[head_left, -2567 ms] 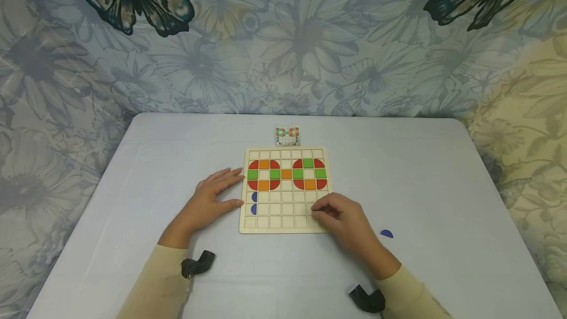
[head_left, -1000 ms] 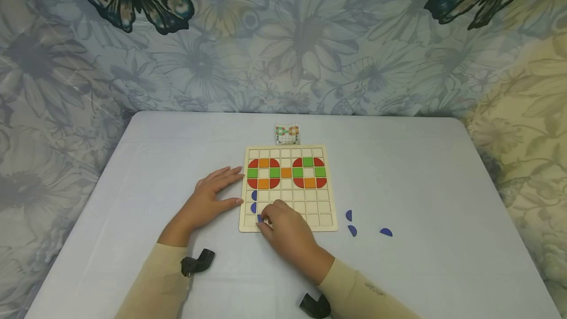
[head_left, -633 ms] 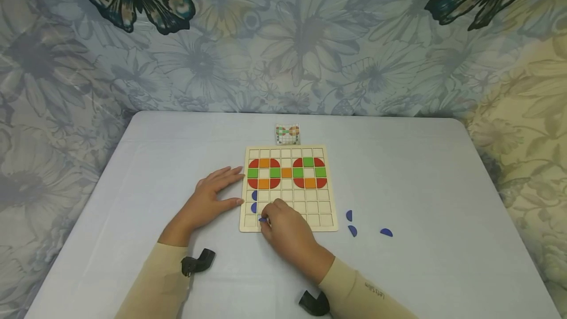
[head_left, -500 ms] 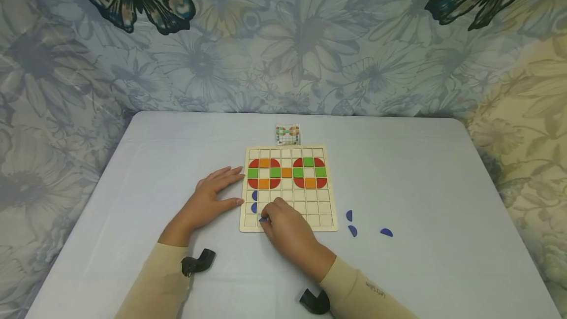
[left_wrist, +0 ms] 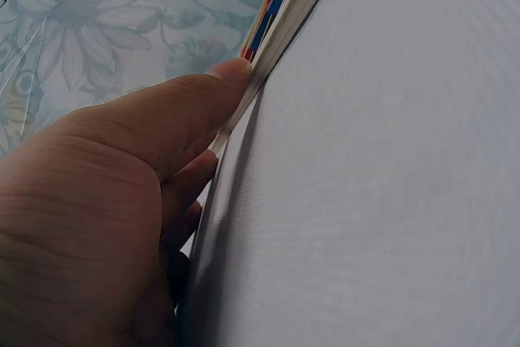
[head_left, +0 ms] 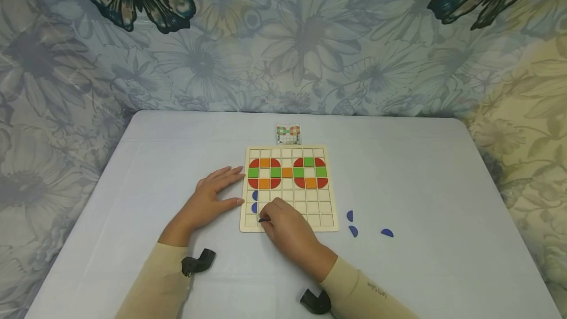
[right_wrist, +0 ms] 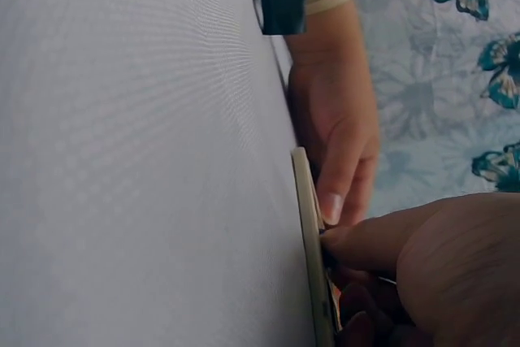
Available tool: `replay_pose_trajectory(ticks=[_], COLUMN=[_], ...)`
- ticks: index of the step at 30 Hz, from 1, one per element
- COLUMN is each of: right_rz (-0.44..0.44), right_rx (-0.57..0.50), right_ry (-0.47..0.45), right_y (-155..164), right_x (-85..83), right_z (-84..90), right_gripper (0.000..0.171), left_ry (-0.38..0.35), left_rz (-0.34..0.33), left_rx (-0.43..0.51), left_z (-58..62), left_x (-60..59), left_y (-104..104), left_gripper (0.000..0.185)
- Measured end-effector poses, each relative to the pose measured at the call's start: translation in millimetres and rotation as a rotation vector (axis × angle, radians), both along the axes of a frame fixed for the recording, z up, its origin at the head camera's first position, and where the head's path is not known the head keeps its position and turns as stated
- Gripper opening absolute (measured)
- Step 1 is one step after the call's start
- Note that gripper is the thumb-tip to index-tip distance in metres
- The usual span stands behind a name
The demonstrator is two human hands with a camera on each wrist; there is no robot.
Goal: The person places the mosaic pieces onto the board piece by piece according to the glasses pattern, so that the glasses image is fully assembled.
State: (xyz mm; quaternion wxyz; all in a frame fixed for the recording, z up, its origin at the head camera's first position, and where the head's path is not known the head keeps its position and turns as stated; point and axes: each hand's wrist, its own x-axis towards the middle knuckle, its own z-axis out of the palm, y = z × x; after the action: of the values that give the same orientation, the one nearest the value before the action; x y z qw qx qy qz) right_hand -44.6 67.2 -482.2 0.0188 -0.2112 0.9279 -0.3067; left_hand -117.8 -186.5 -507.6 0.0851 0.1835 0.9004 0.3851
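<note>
A wooden grid board (head_left: 288, 225) lies on the table, with red, orange and green pieces forming two rounded shapes on it. Below the left shape, two blue half-circle pieces (head_left: 254, 195) sit in the left column. My right hand (head_left: 290, 228) is over the board's lower left part and pinches another blue piece (head_left: 263, 220), seen nearly edge-on between thumb and finger. My left hand (head_left: 208, 202) rests at the board's left edge with fingers extended; in the left wrist view its thumb (left_wrist: 195, 107) touches the edge. The right wrist view shows the right thumb (right_wrist: 366, 241) at the board.
Right of the board lie three loose blue half-circles, one of them a single half-circle (head_left: 387, 233) farther out. A small pattern card (head_left: 288, 134) lies behind the board. A flowered cloth (head_left: 305, 38) hangs behind the white table (head_left: 434, 186).
My right hand has moved from the board's right side to its lower left with a blue piece, which has since turned from flat to edge-on. The left hand stays still.
</note>
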Motion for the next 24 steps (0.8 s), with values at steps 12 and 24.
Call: replay_pose_trajectory(ticks=[12, 24], right_rz=[-0.069, -0.084], right_rx=[0.011, 0.063], right_ry=[0.036, 0.012], right_y=[-0.1, -0.6], right_x=[1.5, 1.9], right_z=[-2.2, -0.3], right_gripper=[0.018, 0.015], left_ry=[0.004, 0.004], left_rz=[0.011, 0.005], left_rx=[0.008, 0.003], left_z=[-1.2, 0.3], left_x=[1.4, 1.2], left_y=[-0.4, 0.6], left_gripper=[0.067, 0.069])
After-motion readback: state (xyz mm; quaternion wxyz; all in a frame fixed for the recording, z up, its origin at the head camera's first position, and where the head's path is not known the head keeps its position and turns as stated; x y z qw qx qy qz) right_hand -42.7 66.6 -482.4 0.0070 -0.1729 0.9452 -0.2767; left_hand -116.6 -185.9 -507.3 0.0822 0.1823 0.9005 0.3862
